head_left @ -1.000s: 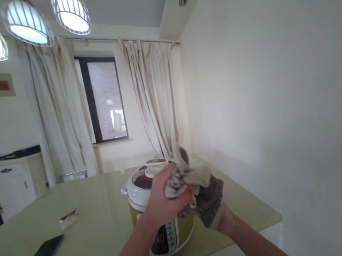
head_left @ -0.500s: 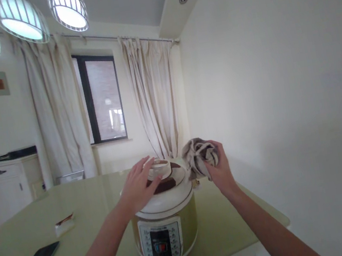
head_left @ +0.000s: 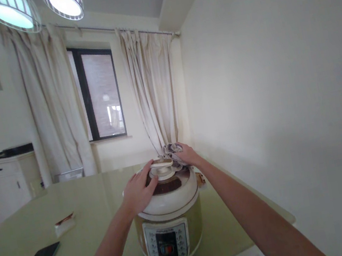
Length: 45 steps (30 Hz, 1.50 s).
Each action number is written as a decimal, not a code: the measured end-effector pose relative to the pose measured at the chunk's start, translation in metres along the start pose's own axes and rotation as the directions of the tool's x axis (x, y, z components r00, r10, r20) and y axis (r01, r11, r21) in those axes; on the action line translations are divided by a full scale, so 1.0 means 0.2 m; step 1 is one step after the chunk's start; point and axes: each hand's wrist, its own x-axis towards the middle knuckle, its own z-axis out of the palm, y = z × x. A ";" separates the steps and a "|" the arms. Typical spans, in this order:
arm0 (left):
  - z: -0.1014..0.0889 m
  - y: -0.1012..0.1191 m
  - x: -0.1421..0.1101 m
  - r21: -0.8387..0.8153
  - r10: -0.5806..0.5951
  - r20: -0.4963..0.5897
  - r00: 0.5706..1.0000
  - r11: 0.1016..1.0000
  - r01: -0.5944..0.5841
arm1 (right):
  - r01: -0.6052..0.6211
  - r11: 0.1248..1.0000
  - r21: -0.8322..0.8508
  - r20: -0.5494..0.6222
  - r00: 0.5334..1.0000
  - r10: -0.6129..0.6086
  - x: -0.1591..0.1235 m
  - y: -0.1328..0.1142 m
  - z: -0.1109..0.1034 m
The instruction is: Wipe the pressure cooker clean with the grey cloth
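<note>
Round white-and-olive electric cooker (head_left: 168, 215), upright on the pale green surface (head_left: 97, 214), near its front edge. Against the round white knob (head_left: 163, 171) on the lid (head_left: 167, 203), left hand (head_left: 139, 191), loosely open, no firm grip visible. Beside the knob, right hand (head_left: 188, 154), curled around bunched grey-and-white cloth (head_left: 172, 149). Possible risks: edgeward sliding from hard pulling; snagging of cloth on knob.

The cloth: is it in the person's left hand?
No, the right hand holds the cloth, while the left hand rests on the cooker's lid.
</note>
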 end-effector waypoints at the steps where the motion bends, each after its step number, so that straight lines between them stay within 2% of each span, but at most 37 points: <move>1: 0.00 0.00 0.00 -0.001 -0.013 -0.004 1.000 1.000 0.013 | -0.010 1.000 -0.005 -0.010 1.000 0.010 -0.01 0.00 -0.01; 4: 0.00 0.01 0.00 -0.019 -0.037 -0.009 0.999 0.999 0.037 | 0.060 0.998 -0.007 -0.063 0.996 -0.060 -0.12 -0.02 -0.05; 9: 0.00 0.01 0.01 -0.043 -0.041 0.007 0.999 0.998 0.041 | 0.284 0.959 0.005 -0.101 0.954 -0.282 -0.48 -0.14 -0.16; 12: 0.00 0.01 0.02 -0.026 -0.068 0.026 0.997 0.997 0.068 | 0.410 0.911 -0.048 -0.067 0.909 -0.412 -0.68 -0.23 -0.20; 15: -0.01 0.01 0.01 -0.020 -0.073 0.033 0.997 0.997 0.074 | 0.476 0.873 -0.103 0.003 0.878 -0.479 -0.78 -0.28 -0.22; 18: -0.01 0.01 0.01 -0.013 -0.065 0.039 0.997 0.998 0.066 | 0.398 0.907 -0.134 -0.025 0.914 -0.405 -0.75 -0.26 -0.21; 23: -0.01 0.01 0.00 0.020 -0.063 0.020 0.998 0.998 0.062 | 0.165 0.968 -0.189 -0.080 0.980 -0.183 -0.53 -0.17 -0.20; 27: 0.00 -0.01 0.01 0.007 -0.068 0.010 0.998 0.998 0.068 | -0.001 0.971 -0.238 -0.007 1.000 -0.001 -0.35 -0.17 -0.19; 29: 0.01 -0.02 0.01 0.004 -0.071 0.004 0.997 0.997 0.071 | -0.120 0.951 -0.284 0.025 0.991 0.132 -0.29 -0.19 -0.18; 31: 0.01 -0.02 0.01 0.003 -0.075 -0.005 0.997 0.997 0.075 | -0.161 0.932 -0.323 0.059 0.980 0.189 -0.26 -0.22 -0.18; 34: 0.01 0.00 0.01 0.008 -0.083 -0.013 0.996 0.997 0.083 | -0.054 0.928 -0.369 0.100 0.990 0.098 -0.29 -0.24 -0.20; 38: 0.00 0.03 0.00 0.034 -0.108 -0.014 0.994 0.994 0.108 | 0.107 0.911 -0.398 0.085 0.993 -0.080 -0.48 -0.25 -0.25; 42: 0.00 0.04 0.00 0.039 -0.095 -0.008 0.995 0.995 0.095 | 0.330 0.875 -0.354 0.119 0.944 -0.308 -0.67 -0.29 -0.28; 44: -0.01 0.03 0.01 0.031 -0.089 -0.014 0.996 0.996 0.089 | 0.360 0.867 -0.344 0.122 0.933 -0.339 -0.70 -0.30 -0.27; 45: -0.01 0.03 0.01 0.023 -0.088 -0.014 0.996 0.996 0.089 | 0.335 0.878 -0.343 0.109 0.942 -0.317 -0.69 -0.30 -0.27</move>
